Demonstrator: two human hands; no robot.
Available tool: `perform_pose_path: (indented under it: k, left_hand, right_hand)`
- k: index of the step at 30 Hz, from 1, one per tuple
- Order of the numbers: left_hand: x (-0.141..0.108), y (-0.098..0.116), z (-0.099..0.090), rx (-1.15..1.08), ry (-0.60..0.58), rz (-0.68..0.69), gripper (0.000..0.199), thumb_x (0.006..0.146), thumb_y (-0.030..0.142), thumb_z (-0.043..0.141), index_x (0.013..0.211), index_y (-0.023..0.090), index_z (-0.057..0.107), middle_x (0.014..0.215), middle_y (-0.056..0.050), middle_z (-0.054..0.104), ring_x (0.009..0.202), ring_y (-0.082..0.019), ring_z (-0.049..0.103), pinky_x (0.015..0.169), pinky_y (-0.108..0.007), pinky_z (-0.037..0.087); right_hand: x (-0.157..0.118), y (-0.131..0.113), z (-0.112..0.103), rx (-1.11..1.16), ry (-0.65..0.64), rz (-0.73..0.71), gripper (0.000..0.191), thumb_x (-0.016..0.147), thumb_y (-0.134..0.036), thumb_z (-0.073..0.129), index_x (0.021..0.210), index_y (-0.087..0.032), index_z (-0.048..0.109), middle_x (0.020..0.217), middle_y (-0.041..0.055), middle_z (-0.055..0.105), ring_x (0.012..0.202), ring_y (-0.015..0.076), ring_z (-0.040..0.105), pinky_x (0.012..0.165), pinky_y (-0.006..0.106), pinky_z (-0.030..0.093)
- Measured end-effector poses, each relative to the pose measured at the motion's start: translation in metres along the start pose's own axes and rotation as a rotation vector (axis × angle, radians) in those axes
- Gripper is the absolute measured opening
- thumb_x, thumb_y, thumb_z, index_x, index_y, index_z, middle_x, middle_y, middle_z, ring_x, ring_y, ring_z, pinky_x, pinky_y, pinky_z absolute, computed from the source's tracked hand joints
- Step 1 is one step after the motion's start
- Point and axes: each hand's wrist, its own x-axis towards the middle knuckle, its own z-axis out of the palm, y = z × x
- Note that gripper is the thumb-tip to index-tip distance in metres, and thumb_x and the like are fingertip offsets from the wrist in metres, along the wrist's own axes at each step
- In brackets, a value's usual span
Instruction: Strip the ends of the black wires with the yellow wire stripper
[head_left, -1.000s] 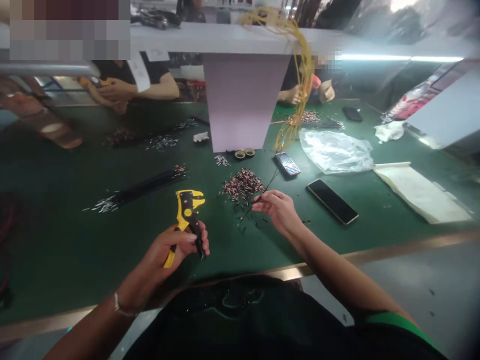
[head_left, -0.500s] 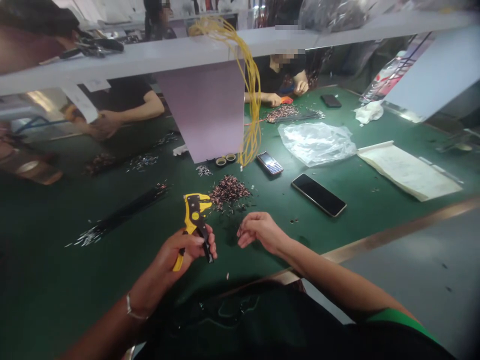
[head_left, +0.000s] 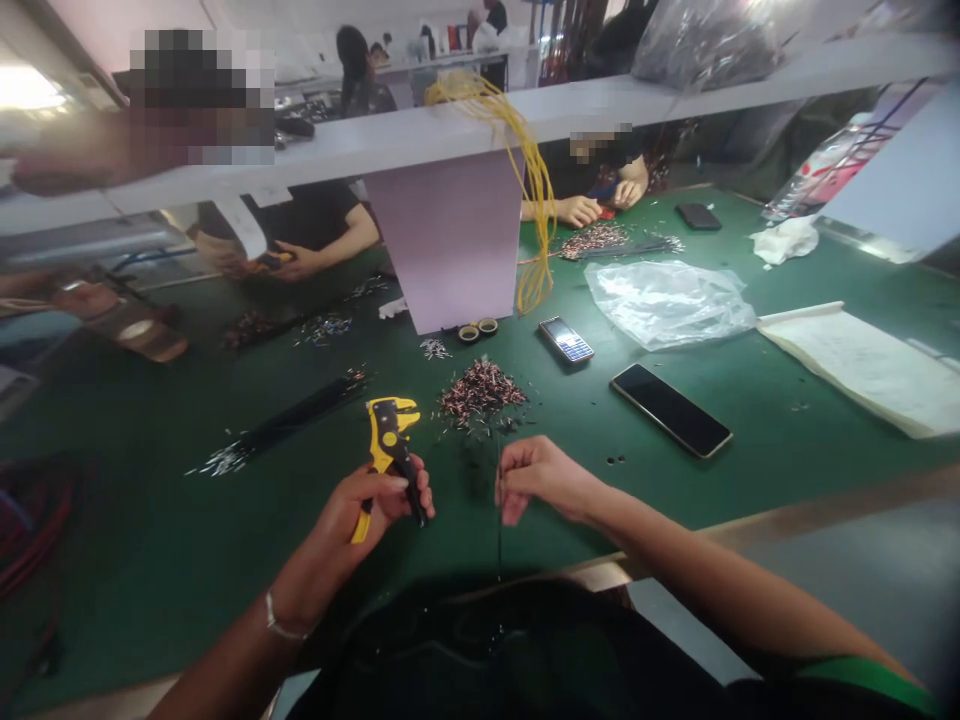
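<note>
Wire stripper (head_left: 386,440), black wire (head_left: 499,530) in hands (head_left: 540,480)

The left arm (head_left: 255,640) reached in from the near left, bent slightly at the wrist, and the left hand (head_left: 375,500) was curled closed in a firm grip. The right arm (head_left: 720,580) stretched in from the near right, and the right hand (head_left: 540,478) was pinched closed, near the left hand but not touching it.
</note>
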Motion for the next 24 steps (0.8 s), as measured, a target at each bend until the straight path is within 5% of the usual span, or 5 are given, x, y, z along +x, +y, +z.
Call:
perform_pose_path:
  k: [6, 15, 24]
  left_hand:
    - [0.0, 0.0, 0.008, -0.013, 0.03, -0.031, 0.019, 0.073, 0.014, 0.063, 0.091, 0.011, 0.07, 0.082, -0.008, 0.067, 0.072, -0.021, 0.065, 0.072, -0.037, 0.054]
    - [0.001, 0.003, 0.01, 0.006, -0.026, -0.016, 0.019, 0.075, 0.013, 0.061, 0.093, 0.012, 0.068, 0.084, -0.007, 0.066, 0.073, -0.019, 0.064, 0.073, -0.037, 0.054]
    - [0.004, 0.007, 0.024, 0.042, -0.024, -0.039, 0.017, 0.074, 0.014, 0.064, 0.091, 0.011, 0.069, 0.084, -0.008, 0.067, 0.072, -0.02, 0.064, 0.072, -0.035, 0.053]
  right_hand:
    - [0.0, 0.005, 0.0, 0.233, 0.238, -0.241, 0.008, 0.062, -0.018, 0.07, 0.058, -0.016, 0.063, 0.062, 0.0045, 0.072, 0.05, 0.0184, 0.07, 0.052, 0.03, 0.06]
    - [-0.003, 0.036, -0.042, 0.431, 0.466, -0.277, 0.012, 0.07, -0.021, 0.078, 0.069, -0.018, 0.066, 0.075, 0.0078, 0.074, 0.073, 0.0232, 0.075, 0.077, 0.04, 0.063]
    - [-0.005, 0.048, -0.054, 0.517, 0.557, -0.186, 0.008, 0.076, -0.018, 0.064, 0.071, -0.018, 0.07, 0.076, 0.0106, 0.077, 0.068, 0.0216, 0.073, 0.073, 0.038, 0.062]
